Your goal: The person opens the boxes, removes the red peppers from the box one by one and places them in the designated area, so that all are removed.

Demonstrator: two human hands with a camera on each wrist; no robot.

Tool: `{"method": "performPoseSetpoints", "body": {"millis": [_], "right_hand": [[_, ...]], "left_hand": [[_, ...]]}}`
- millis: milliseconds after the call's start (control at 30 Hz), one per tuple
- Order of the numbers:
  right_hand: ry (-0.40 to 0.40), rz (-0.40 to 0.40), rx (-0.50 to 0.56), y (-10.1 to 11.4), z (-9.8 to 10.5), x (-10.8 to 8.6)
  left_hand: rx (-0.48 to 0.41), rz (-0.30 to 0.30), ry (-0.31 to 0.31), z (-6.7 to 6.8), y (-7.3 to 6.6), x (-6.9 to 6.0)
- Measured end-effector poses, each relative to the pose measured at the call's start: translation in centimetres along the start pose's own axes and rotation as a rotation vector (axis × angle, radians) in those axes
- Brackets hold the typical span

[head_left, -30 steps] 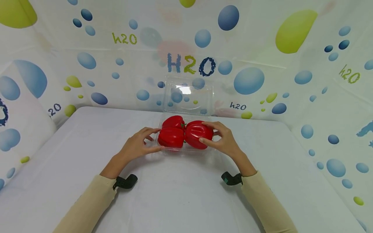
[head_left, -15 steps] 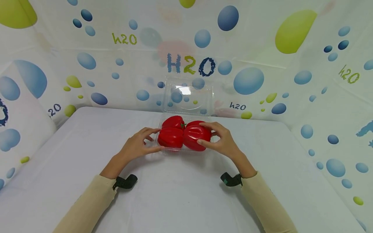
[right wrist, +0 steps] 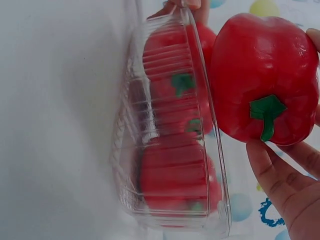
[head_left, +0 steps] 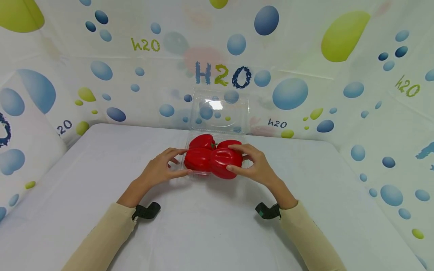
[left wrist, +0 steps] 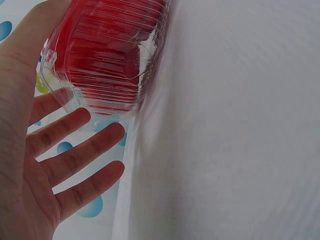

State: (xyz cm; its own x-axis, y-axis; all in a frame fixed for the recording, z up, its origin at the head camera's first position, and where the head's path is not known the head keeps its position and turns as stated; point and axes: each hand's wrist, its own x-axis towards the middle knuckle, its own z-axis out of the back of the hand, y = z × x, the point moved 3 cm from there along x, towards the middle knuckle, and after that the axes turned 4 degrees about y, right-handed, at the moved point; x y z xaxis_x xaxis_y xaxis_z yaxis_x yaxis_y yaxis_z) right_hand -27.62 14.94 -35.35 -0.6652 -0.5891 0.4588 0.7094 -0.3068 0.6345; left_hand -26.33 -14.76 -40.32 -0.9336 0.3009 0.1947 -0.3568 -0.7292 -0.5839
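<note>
Here's the clear plastic box point(left wrist: 107, 65), sitting on the white tablecloth point(head_left: 210, 233), and the right hand point(head_left: 255, 165) has a red pepper point(head_left: 222, 163) up over its front edge, a touch right of the middle! That hand grips it by the flank, thumb on the near side and fingers round the far one, and from the right wrist you can see the green stem point(right wrist: 268, 115) showing beside the fingertips. The pepper sits above the box's rim; whether it grazes the plastic, I can't tell.

Over at the box's left end, the left hand point(head_left: 162, 165) holds the front corner between thumb and forefinger, the other fingers spread loose beside the wall.

Inside the box, three more peppers: one back left point(head_left: 200, 141), one front left point(head_left: 196, 159), one back right point(head_left: 228, 143). Behind the box its lid point(head_left: 220, 116) stands raised, a bright glare across it, with the dotted H2O backdrop point(head_left: 217, 22) beyond. Nearer than the box, beige sleeves point(head_left: 100, 241) reach in, a dark wrist camera point(head_left: 148, 210) strapped beside each cuff.
</note>
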Motion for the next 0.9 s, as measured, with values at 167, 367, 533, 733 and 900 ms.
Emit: {"method": "performPoseSetpoints", "body": {"millis": [167, 367, 533, 733, 900], "right_hand": [[0.015, 0.011, 0.023, 0.2, -0.4, 0.0], [0.025, 0.0, 0.065, 0.6, -0.8, -0.1], [0.045, -0.011, 0.094, 1.0, -1.2, -0.2], [0.067, 0.013, 0.11, 1.1, -1.5, -0.2], [0.08, 0.028, 0.113, 1.4, -1.9, -0.1]], "left_hand": [[-0.004, -0.006, -0.002, -0.1, 0.0, 0.0], [-0.006, -0.01, -0.002, -0.1, 0.2, 0.1], [-0.009, -0.008, -0.001, -0.2, 0.2, 0.1], [-0.008, -0.017, -0.006, -0.1, 0.2, 0.1], [-0.009, -0.01, -0.004, -0.1, 0.2, 0.1]]}}
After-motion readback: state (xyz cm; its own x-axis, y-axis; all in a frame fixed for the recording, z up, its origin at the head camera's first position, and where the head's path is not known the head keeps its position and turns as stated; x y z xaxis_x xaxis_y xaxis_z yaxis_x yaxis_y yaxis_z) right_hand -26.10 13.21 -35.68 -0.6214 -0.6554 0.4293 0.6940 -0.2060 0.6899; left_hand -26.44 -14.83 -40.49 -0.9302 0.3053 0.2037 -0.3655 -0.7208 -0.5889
